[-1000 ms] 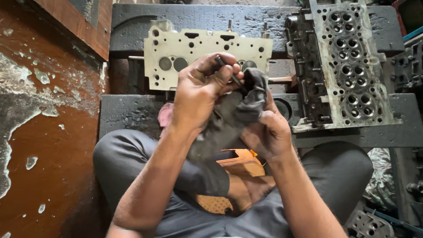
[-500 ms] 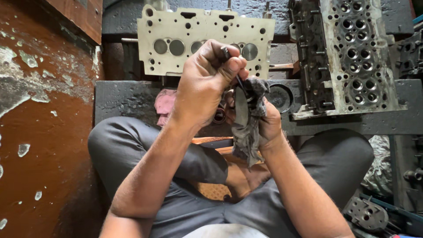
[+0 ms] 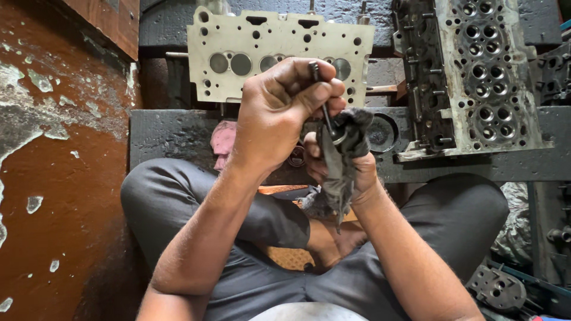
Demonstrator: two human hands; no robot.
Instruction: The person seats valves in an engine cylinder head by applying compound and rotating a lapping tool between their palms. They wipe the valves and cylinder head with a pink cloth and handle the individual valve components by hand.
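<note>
My left hand [image 3: 279, 113] is closed around the thin stem of a dark metal engine valve [image 3: 324, 116], held upright in front of me. My right hand [image 3: 345, 160] grips a dirty grey rag [image 3: 339, 178] that is wrapped around the valve's lower end, so the valve head is mostly hidden in the cloth. Both hands are raised above my crossed legs in grey trousers [image 3: 196, 196]. Behind the hands stands a pale cylinder head [image 3: 238, 35] with round ports, leaning upright.
A darker, grimy cylinder head [image 3: 488, 77] rests to the right on a black block [image 3: 166, 131]. A rust-red peeling wall [image 3: 53, 178] closes off the left. A pink cloth [image 3: 223, 139] lies behind my left arm. Metal parts [image 3: 496, 288] lie at lower right.
Both hands have come closer together and risen in the view. The rag has bunched tighter around the valve's lower end, and the left hand now holds the stem upright.
</note>
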